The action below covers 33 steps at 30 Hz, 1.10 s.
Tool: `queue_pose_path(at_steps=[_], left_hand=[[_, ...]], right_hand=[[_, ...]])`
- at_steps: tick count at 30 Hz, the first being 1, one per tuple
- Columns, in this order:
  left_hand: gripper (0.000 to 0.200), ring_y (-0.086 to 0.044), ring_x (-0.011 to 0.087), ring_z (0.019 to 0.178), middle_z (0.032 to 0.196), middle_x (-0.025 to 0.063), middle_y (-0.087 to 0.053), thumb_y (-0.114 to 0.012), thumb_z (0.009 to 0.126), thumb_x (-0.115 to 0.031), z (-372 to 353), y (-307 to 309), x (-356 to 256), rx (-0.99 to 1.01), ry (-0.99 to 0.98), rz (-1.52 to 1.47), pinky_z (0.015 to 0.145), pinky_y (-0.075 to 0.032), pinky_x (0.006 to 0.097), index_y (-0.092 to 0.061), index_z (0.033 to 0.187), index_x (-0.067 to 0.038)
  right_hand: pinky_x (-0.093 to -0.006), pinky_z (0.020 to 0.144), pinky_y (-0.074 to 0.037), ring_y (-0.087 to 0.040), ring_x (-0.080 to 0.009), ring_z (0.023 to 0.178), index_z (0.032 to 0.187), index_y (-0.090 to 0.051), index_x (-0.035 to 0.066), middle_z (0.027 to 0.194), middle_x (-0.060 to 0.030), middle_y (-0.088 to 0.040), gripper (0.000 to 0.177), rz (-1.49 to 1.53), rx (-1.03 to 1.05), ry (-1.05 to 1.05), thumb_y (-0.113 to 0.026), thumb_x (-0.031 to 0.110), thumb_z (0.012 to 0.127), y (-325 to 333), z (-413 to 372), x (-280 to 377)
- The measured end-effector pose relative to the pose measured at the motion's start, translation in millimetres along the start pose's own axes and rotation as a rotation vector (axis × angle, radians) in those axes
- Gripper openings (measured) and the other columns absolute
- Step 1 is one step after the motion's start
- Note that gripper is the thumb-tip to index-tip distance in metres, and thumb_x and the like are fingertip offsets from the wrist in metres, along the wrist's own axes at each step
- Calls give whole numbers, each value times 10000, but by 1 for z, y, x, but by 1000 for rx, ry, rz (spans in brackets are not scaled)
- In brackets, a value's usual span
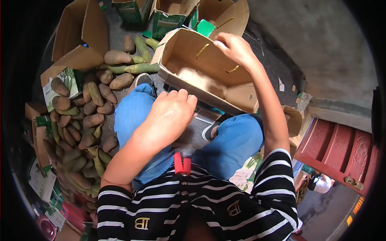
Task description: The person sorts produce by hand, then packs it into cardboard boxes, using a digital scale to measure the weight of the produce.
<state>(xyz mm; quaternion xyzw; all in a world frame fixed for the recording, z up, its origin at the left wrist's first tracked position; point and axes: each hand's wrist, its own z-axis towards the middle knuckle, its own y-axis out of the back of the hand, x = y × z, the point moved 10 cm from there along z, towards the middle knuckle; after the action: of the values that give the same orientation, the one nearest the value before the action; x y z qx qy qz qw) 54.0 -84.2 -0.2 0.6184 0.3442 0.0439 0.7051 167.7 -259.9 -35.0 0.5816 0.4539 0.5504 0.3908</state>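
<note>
An open cardboard box with rope handles stands in front of my knees. Its bottom inside is brightly lit. My right hand is at the far wall's top edge, with its fingers closed on the cardboard near one rope handle. My left hand is above my left knee, just before the box's near side. Its fingers are curled in, and its back hides whatever may be inside. To the left lies a heap of long root vegetables, brownish and soil-dusted, some with green ends, resembling radishes.
More open cartons stand at the back and at the upper left. Green-ended vegetables lie against the box's left side. At the right are a concrete wall and a red door; beyond it a person is partly visible.
</note>
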Motion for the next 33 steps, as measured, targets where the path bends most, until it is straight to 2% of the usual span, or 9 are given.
queue_pose_path(at_steps=[7, 15, 18, 20, 25, 27, 28, 31, 33], left_hand=[[197, -557, 269, 802, 783, 102, -522, -642, 732, -175, -1, -1, -1, -63, -6, -56, 694, -430, 371, -514, 818, -52], [117, -612, 249, 754, 770, 102, -597, -563, 711, -132, 1, -11, -12, -128, -37, 9, 666, -441, 358, -583, 788, -46], [115, -618, 247, 744, 750, 97, -598, -569, 696, -123, 0, 0, -18, -215, -94, -61, 651, -452, 358, -580, 780, -45], [110, -617, 232, 744, 749, 98, -593, -589, 693, -147, -8, 23, -18, -403, -124, -90, 621, -464, 352, -567, 761, -63], [184, -600, 249, 725, 762, 88, -598, -586, 793, -245, -69, 98, 49, -960, -35, -205, 646, -478, 351, -591, 850, -70], [225, -602, 257, 771, 822, 95, -614, -588, 800, -272, -90, 88, 118, -926, 192, -124, 680, -479, 354, -605, 914, -79], [274, -617, 273, 809, 850, 93, -631, -587, 787, -338, -98, 69, 162, -728, 438, -109, 678, -501, 378, -609, 925, -103], [348, -577, 327, 873, 1007, 150, -568, -573, 820, -329, -149, -19, 273, -320, 658, 166, 721, -470, 417, -540, 1049, -69], [364, -545, 340, 957, 1027, 166, -566, -587, 802, -346, -204, -82, 316, 117, 927, 46, 772, -456, 438, -547, 1022, -58]], right_hand=[[-285, 734, -454, -597, -211, 799, 967, -592, -1, 887, -130, -616, 190, 173, -96, -77, -552, 153, 863, 36, -110, 13], [-295, 711, -459, -604, -201, 775, 959, -592, -3, 870, -119, -626, 168, 230, -54, -150, -549, 138, 878, -1, -160, 38], [-324, 690, -464, -611, -262, 758, 976, -591, -2, 878, -149, -626, 177, 99, 7, -159, -546, 134, 871, -23, -159, 35], [-352, 682, -464, -605, -316, 762, 993, -589, 8, 892, -184, -615, 194, -38, 25, -119, -537, 146, 868, -26, -158, 41], [-343, 709, -468, -620, -290, 816, 1000, -593, 20, 924, -170, -630, 210, -43, 58, -202, -518, 183, 892, -27, -162, 37], [-338, 716, -469, -627, -277, 839, 1006, -597, 29, 931, -164, -636, 211, -64, 47, -224, -515, 191, 897, -25, -164, 35], [-336, 712, -470, -626, -276, 833, 1007, -599, 35, 929, -162, -636, 209, -75, 34, -233, -516, 192, 897, -24, -166, 34], [-333, 707, -470, -624, -274, 822, 1011, -604, 49, 925, -153, -638, 207, -95, -21, -195, -518, 199, 898, -22, -168, 31], [-336, 715, -472, -621, -281, 825, 1000, -604, 46, 925, -150, -637, 201, -89, -42, -190, -517, 195, 897, -21, -171, 30]])
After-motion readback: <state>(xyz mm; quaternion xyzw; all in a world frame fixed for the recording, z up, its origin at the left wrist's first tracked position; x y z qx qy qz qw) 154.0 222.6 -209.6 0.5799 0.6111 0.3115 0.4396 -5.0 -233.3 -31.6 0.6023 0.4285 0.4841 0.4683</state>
